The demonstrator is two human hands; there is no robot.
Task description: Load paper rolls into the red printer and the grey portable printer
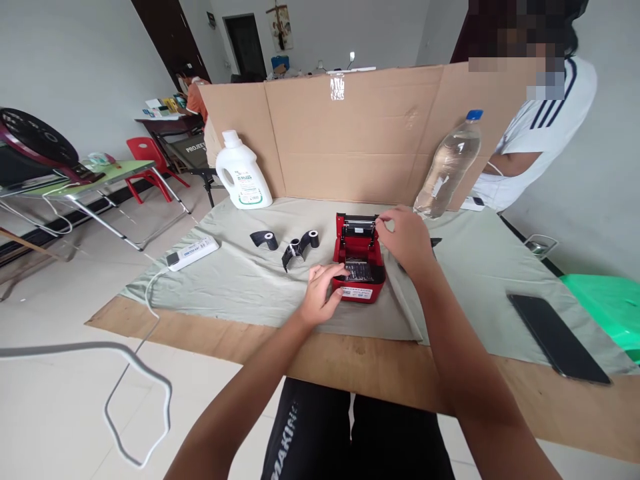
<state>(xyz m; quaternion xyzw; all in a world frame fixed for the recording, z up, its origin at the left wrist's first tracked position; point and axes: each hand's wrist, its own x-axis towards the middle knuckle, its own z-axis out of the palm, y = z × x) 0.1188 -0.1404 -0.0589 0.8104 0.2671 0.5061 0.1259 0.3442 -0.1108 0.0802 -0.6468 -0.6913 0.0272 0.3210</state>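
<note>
A small red label printer (338, 291) stands with its lid (341, 230) raised on the cloth-covered table. Inside its front part lies a black printed roll or sheet (359, 271). My left hand (320, 293) holds the printer's front left corner, fingers over the rim and thumb against the front. At the lid's upper right edge, my right hand (405, 237) has its thumb and fingertips closed on the lid; the exact contact is partly hidden. Left of the printer lie partly unrolled black rolls, one (265, 240) alone and others (299, 248) close together.
A white jug (243, 175) and a tilted water bottle (449, 170) stand before a cardboard screen (345, 147). A power strip (193, 253) lies left, a black phone (557, 338) right. A dark pointed object (437, 242) shows behind my right wrist. A person (555, 133) is beyond the screen.
</note>
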